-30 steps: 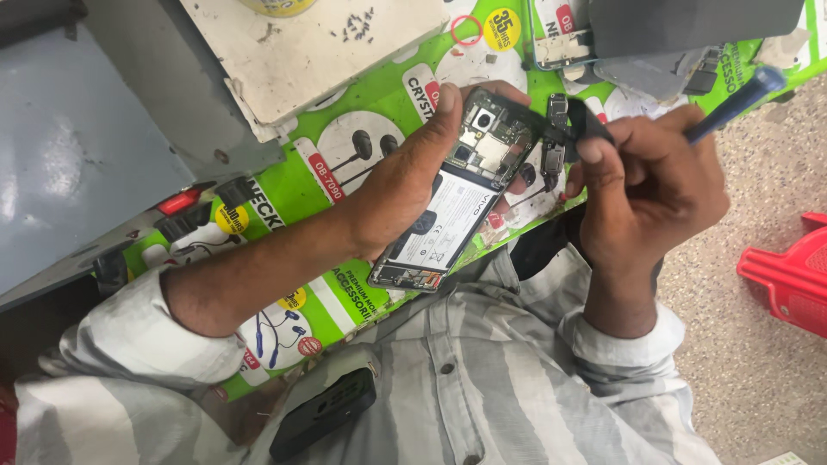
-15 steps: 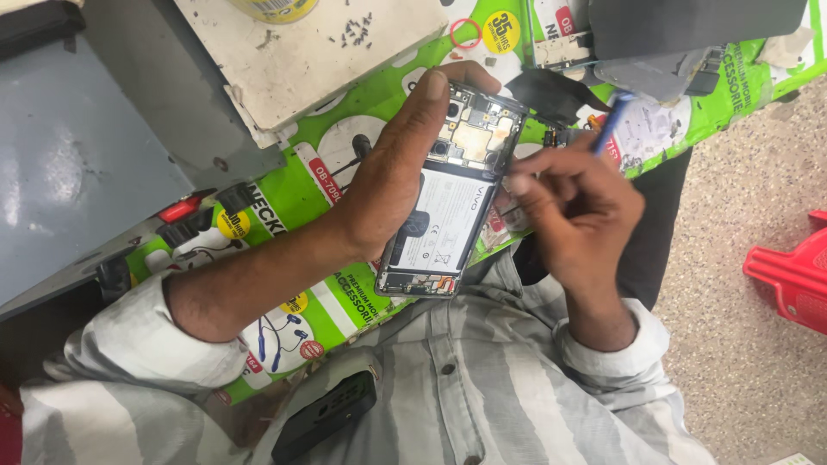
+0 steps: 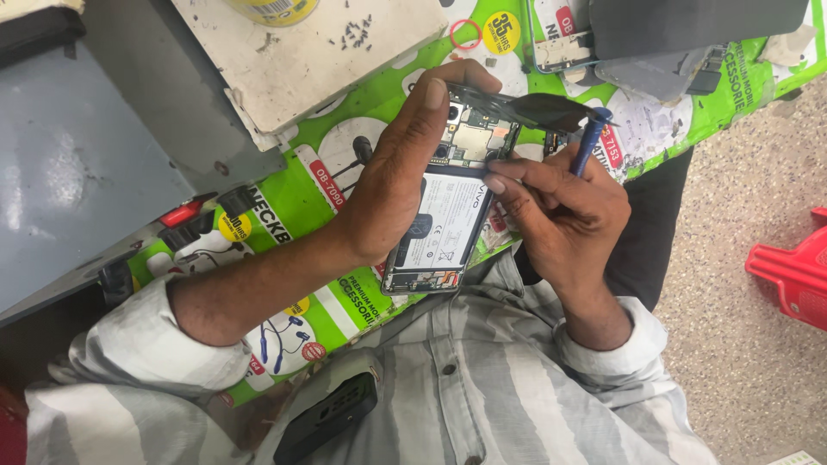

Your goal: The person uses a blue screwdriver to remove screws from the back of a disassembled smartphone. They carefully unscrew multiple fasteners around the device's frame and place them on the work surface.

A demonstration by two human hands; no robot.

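Presently an opened black smartphone with exposed battery and circuit board [image 3: 448, 207] is gripped by the left hand [image 3: 405, 181] while a blue plastic pry tool [image 3: 590, 142], pinched in the right hand [image 3: 560, 215], is worked near the board, where careful, gentle levering seems called for.

1. One opened phone [image 3: 444, 220], back cover off; one battery [image 3: 448, 226] in it;
2. One blue pry tool [image 3: 591, 138];
3. One dark lifted plate [image 3: 538, 109];
4. One white board [image 3: 310, 52] with scattered small screws [image 3: 355, 33], too tiny to count;
5. One red stool [image 3: 797, 271];
6. Two hands: left hand [image 3: 405, 172], right hand [image 3: 564, 211].

A phone repair workshop: an opened phone [image 3: 448, 198] with bare circuit board, loose screws [image 3: 355, 33] on a white board [image 3: 319, 52], spare phone parts [image 3: 655, 60] upper right on the desk [image 3: 345, 138].
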